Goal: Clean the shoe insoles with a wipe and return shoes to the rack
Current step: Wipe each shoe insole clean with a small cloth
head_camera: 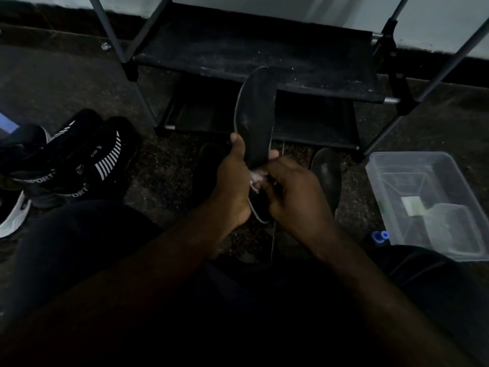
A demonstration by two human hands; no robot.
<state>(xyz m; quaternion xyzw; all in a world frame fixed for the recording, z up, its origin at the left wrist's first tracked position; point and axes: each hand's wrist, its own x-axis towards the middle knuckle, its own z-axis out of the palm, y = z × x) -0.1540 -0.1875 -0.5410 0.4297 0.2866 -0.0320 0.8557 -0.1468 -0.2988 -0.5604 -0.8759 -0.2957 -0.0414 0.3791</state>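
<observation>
My left hand (232, 181) grips a black insole (255, 120) by its left edge, with the toe end pointing up toward the rack. My right hand (293, 189) pinches a small crumpled white wipe (255, 178) against the lower part of that insole. A second black insole (326, 173) lies on the floor just right of my hands. The black shoe rack (254, 51) stands in front of me with nothing on the shelves I can see. Black sport shoes with white stripes (87, 157) lie on the floor at the left.
A clear plastic box (428, 205) with small items inside sits on the floor at the right, a blue cap (379, 236) beside it. A white-soled shoe (13, 218) lies at the far left. My dark-trousered legs fill the bottom. The scene is dim.
</observation>
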